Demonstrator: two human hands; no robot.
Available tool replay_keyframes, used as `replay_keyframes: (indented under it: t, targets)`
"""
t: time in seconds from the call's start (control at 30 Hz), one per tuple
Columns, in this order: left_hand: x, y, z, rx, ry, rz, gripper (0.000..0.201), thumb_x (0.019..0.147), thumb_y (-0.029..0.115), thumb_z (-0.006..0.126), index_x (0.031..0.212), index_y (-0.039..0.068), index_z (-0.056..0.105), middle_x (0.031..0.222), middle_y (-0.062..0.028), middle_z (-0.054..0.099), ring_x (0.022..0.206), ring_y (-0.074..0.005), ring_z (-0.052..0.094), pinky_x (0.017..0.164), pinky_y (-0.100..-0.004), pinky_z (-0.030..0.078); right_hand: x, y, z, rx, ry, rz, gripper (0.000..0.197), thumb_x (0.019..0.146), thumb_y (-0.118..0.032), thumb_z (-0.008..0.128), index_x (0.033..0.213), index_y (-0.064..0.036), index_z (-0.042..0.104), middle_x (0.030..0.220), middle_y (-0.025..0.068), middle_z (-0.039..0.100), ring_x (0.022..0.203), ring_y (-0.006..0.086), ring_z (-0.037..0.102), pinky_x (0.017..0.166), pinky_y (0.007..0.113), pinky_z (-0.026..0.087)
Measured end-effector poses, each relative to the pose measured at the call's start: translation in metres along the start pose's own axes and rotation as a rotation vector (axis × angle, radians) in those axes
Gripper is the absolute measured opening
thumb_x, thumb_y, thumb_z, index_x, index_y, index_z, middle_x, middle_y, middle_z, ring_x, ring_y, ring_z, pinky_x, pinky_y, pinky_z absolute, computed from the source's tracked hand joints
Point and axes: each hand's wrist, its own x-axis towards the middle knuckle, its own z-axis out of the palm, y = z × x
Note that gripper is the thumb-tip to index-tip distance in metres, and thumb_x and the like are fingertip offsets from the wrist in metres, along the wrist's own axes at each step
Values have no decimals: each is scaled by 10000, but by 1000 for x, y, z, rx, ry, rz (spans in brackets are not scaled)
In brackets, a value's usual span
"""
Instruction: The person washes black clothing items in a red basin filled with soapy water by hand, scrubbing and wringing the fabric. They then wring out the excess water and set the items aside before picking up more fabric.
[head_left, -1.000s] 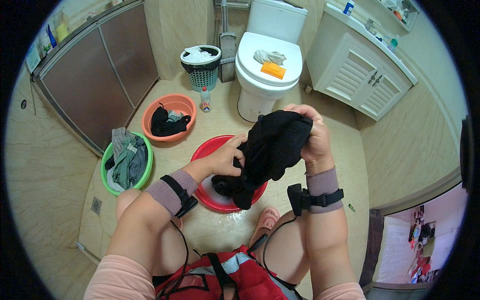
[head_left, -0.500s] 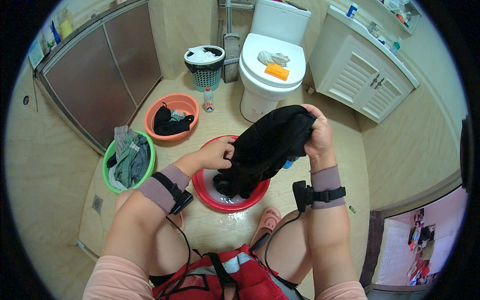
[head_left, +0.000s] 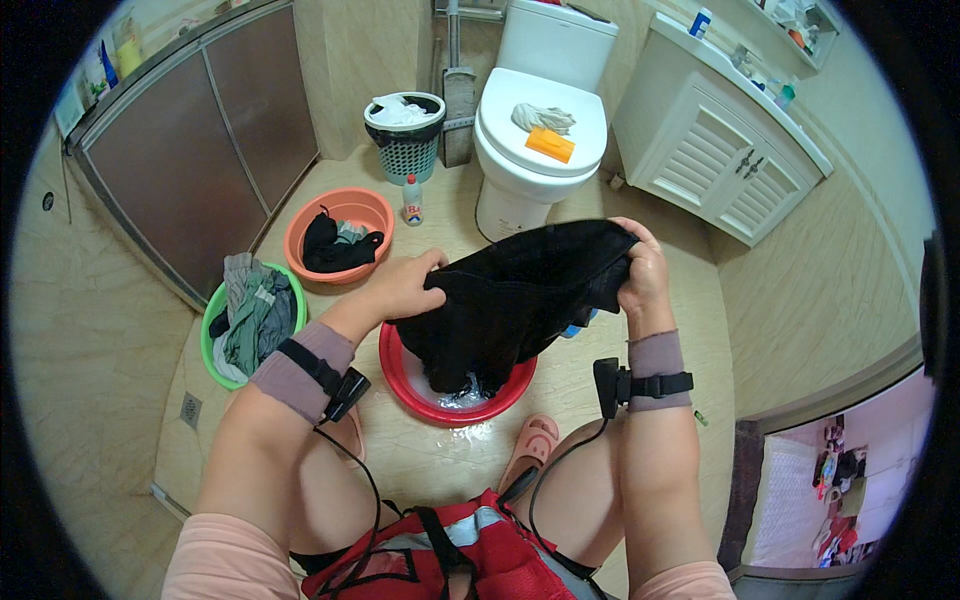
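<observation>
A wet black garment (head_left: pixel 500 300) is stretched between my two hands, its lower part hanging into a red basin (head_left: pixel 398 392) of water on the floor. My left hand (head_left: pixel 408 290) grips the garment's left edge, fingers closed on the cloth. At the upper right corner my right hand (head_left: pixel 643 265) pinches the fabric, holding it higher than the left side. Whitish, sudsy water shows around the cloth's lower end. What kind of garment it is, I cannot tell. Part of a blue object (head_left: pixel 577 328) peeks out behind it, just right of the basin.
An orange basin (head_left: pixel 295 262) with dark clothes and a green basin (head_left: pixel 212 350) of grey-green clothes stand at left. Beyond are a bottle (head_left: pixel 412 202), a waste bin (head_left: pixel 407 158) and a toilet (head_left: pixel 522 200) with a grey cloth and an orange item on its lid. A white cabinet (head_left: pixel 715 150) is at right.
My left hand has moved left and up with the garment's edge, spreading the cloth wider between both hands. The right hand has stayed nearly in place, a little lower.
</observation>
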Motion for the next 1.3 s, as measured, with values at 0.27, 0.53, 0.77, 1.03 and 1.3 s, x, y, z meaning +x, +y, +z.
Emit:
replay_keyframes:
  t: [0.27,0.53,0.77,1.03,1.3]
  targets:
    - [-4,2,-61,276,209,299,251,818,289,683,823,38,670,777,-133,630,804,-308,610,723,-353,478,2,6,2,-323,44,65,395,736,84,387,1033,20,639,989,123,655,899,220,630,835,314,509]
    - [3,20,-72,-911,259,-320,277,929,250,584,985,-16,637,831,-62,667,678,-143,631,628,-269,502,-8,23,24,-716,-234,304,323,792,29,517,1096,15,622,986,87,650,882,185,605,803,291,490]
    - [9,12,-70,-1172,288,-416,322,913,310,602,939,-10,625,802,-96,671,639,-175,642,582,-323,528,-23,37,49,-701,-695,474,411,766,40,608,1175,-5,603,1045,53,660,929,148,604,854,274,483]
    - [21,2,-55,-1402,260,-692,356,936,308,552,1052,-23,611,963,-154,685,822,-270,675,762,-397,549,5,42,29,76,-194,736,241,873,-50,548,1080,71,578,1030,189,663,908,298,673,841,430,555]
    - [31,41,-5,-794,68,-269,482,877,435,600,991,-31,647,840,-124,676,790,-203,653,708,-336,510,-17,80,79,133,-152,719,243,895,-54,515,1100,69,558,1048,175,653,932,292,659,857,426,540]
